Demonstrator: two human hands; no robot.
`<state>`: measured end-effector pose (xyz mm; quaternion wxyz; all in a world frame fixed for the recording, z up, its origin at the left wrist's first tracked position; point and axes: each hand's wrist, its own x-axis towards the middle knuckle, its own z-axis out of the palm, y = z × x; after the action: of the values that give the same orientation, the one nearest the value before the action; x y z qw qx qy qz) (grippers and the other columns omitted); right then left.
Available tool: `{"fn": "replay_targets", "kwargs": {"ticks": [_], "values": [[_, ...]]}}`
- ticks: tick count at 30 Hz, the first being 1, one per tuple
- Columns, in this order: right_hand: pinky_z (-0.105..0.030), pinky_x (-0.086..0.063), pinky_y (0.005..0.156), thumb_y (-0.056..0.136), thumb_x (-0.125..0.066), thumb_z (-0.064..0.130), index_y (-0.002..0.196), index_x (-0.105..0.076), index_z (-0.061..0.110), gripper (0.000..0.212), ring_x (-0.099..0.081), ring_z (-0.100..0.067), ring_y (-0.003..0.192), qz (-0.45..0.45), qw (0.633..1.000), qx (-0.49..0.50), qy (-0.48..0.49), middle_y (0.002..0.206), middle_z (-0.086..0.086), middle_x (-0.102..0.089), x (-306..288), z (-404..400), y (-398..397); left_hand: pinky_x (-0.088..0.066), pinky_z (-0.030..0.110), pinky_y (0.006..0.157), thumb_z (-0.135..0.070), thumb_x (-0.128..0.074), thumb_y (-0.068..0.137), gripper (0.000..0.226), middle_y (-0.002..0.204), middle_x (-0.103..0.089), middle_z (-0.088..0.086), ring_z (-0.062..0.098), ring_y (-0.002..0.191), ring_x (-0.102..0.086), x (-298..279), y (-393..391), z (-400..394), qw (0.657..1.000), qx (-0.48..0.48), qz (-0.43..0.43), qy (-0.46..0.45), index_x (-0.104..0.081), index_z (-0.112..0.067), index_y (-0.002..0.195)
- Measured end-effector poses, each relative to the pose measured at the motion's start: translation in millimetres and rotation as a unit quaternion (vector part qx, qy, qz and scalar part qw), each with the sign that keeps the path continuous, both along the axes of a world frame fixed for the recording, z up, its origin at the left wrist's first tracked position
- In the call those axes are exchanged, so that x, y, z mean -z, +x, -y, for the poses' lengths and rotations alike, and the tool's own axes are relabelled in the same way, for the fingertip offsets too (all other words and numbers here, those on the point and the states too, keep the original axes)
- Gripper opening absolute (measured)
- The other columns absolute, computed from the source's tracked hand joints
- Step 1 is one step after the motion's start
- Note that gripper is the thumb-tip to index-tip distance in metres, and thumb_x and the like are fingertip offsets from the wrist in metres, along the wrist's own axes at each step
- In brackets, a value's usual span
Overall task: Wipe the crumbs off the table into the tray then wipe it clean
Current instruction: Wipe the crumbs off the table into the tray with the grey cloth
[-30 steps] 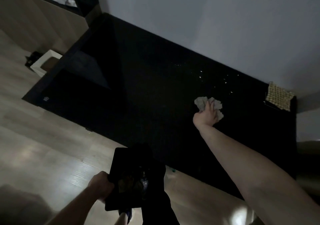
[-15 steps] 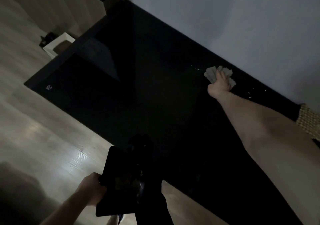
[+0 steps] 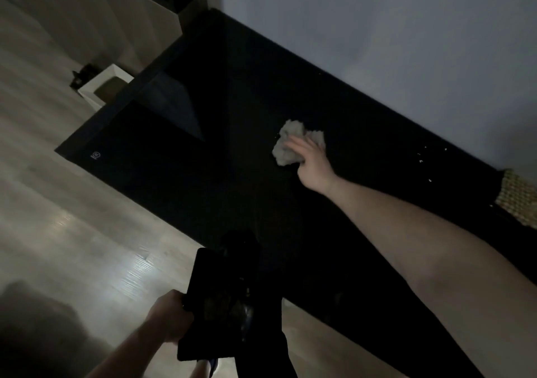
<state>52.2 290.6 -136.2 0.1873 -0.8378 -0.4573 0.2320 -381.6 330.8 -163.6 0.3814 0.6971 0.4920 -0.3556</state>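
A long black table (image 3: 220, 151) runs along the wall. My right hand (image 3: 311, 162) presses a crumpled pale cloth (image 3: 286, 148) flat on the tabletop near its middle, fingers spread over it. A few white crumbs (image 3: 421, 161) lie to the right of the hand, near the wall edge. Below the table's near edge, my left hand (image 3: 170, 318) grips the left rim of a black tray (image 3: 203, 305). Dark debris shows faintly on the tray.
A woven straw mat (image 3: 518, 200) lies at the table's right end. A white box (image 3: 101, 90) and a small dark object (image 3: 82, 74) sit on the wooden floor (image 3: 87, 232) beyond the left end. A grey wall (image 3: 377, 43) backs the table.
My right hand has dragged the cloth away from the wall toward the table's middle and leftward. The tray in my left hand has stayed below the near edge.
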Motion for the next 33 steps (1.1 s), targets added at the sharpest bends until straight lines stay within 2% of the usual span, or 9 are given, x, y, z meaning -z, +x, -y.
{"fn": "replay_targets", "kwargs": {"ticks": [6, 10, 12, 14, 16, 19, 21, 26, 33], "values": [[-0.051, -0.015, 0.129, 0.085, -0.056, -0.009, 0.154, -0.047, 0.033, 0.081, -0.022, -0.012, 0.156, 0.002, 0.997, -0.057, 0.043, 0.165, 0.010, -0.037, 4.0, 71.9, -124.6, -0.057, 0.030, 0.071, -0.024, -0.056, 0.072, 0.016, 0.085, -0.077, 0.010, 0.024, 0.087, -0.075, -15.0, 1.2, 6.7, 0.999, 0.040, 0.001, -0.005, -0.054, -0.016, 0.058], [-0.039, -0.004, 0.131, 0.091, -0.052, -0.007, 0.152, -0.046, 0.039, 0.077, -0.007, 0.008, 0.153, -0.058, 0.996, -0.049, 0.052, 0.165, 0.020, -0.033, -2.0, 118.5, -213.7, -0.052, 0.026, 0.069, -0.021, -0.057, 0.077, 0.020, 0.079, -0.066, 0.005, 0.025, 0.094, -0.073, -21.3, 0.0, 10.9, 0.998, 0.059, 0.004, -0.008, -0.051, -0.019, 0.059], [-0.045, -0.009, 0.130, 0.096, -0.053, -0.003, 0.146, -0.055, 0.036, 0.063, -0.019, -0.002, 0.156, -0.105, 0.990, -0.060, 0.069, 0.162, 0.017, -0.040, 0.5, 146.6, -249.3, -0.052, 0.026, 0.071, -0.021, -0.057, 0.078, 0.016, 0.081, -0.067, 0.007, 0.026, 0.096, -0.073, -26.0, -0.8, 13.0, 0.997, 0.072, 0.004, -0.004, -0.055, -0.018, 0.063], [-0.055, -0.026, 0.125, 0.099, -0.060, 0.008, 0.133, -0.069, 0.029, 0.041, -0.041, -0.014, 0.150, -0.145, 0.982, -0.069, 0.101, 0.153, 0.012, -0.055, 10.2, 177.2, -277.0, -0.053, 0.027, 0.073, -0.022, -0.057, 0.077, 0.011, 0.086, -0.072, 0.009, 0.026, 0.097, -0.073, -30.5, -1.7, 15.3, 0.997, 0.082, 0.005, -0.001, -0.062, -0.015, 0.070], [-0.053, -0.041, 0.116, 0.098, -0.069, 0.019, 0.125, -0.074, 0.028, 0.029, -0.053, -0.011, 0.140, -0.180, 0.978, -0.040, 0.095, 0.146, 0.015, -0.060, 5.9, 198.1, -291.4, -0.051, 0.026, 0.069, -0.023, -0.056, 0.076, 0.013, 0.078, -0.068, 0.006, 0.026, 0.097, -0.073, -34.6, -3.1, 16.8, 0.996, 0.091, 0.004, -0.005, -0.057, -0.016, 0.065], [-0.038, -0.044, 0.116, 0.090, -0.057, -0.010, 0.132, -0.070, 0.031, 0.060, -0.050, -0.006, 0.142, -0.168, 0.979, 0.022, 0.115, 0.150, 0.021, -0.054, -26.9, 198.4, -285.1, -0.050, 0.025, 0.066, -0.022, -0.055, 0.074, 0.016, 0.071, -0.061, 0.002, 0.027, 0.096, -0.073, -36.7, -4.2, 17.8, 0.996, 0.087, 0.004, -0.012, -0.052, -0.016, 0.060], [-0.028, -0.037, 0.120, 0.088, -0.052, -0.016, 0.137, -0.065, 0.033, 0.070, -0.044, 0.000, 0.144, -0.183, 0.972, 0.068, 0.134, 0.152, 0.023, -0.050, -47.8, 179.3, -261.4, -0.051, 0.026, 0.066, -0.021, -0.054, 0.073, 0.014, 0.068, -0.061, 0.000, 0.026, 0.094, -0.073, -38.7, -4.7, 18.8, 0.997, 0.081, 0.004, -0.017, -0.053, -0.016, 0.061], [-0.035, -0.033, 0.125, 0.095, -0.053, -0.007, 0.143, -0.057, 0.038, 0.065, -0.033, 0.004, 0.149, -0.112, 0.968, 0.174, 0.142, 0.160, 0.018, -0.042, -64.0, 92.6, -175.5, -0.054, 0.028, 0.059, -0.020, -0.050, 0.067, 0.017, 0.069, -0.069, 0.005, 0.027, 0.082, -0.075, -37.7, -5.8, 18.5, 0.998, 0.060, 0.016, -0.034, -0.066, -0.012, 0.067], [-0.031, -0.021, 0.127, 0.101, -0.047, -0.001, 0.149, -0.053, 0.034, 0.060, -0.032, -0.007, 0.152, -0.065, 0.965, 0.219, 0.129, 0.163, 0.012, -0.039, -60.0, -18.4, -98.0, -0.045, 0.023, 0.060, -0.019, -0.052, 0.072, 0.014, 0.064, -0.061, -0.001, 0.024, 0.075, -0.067, -25.2, -13.5, 13.5, 0.998, 0.065, 0.011, 0.001, -0.054, -0.015, 0.059]]}}
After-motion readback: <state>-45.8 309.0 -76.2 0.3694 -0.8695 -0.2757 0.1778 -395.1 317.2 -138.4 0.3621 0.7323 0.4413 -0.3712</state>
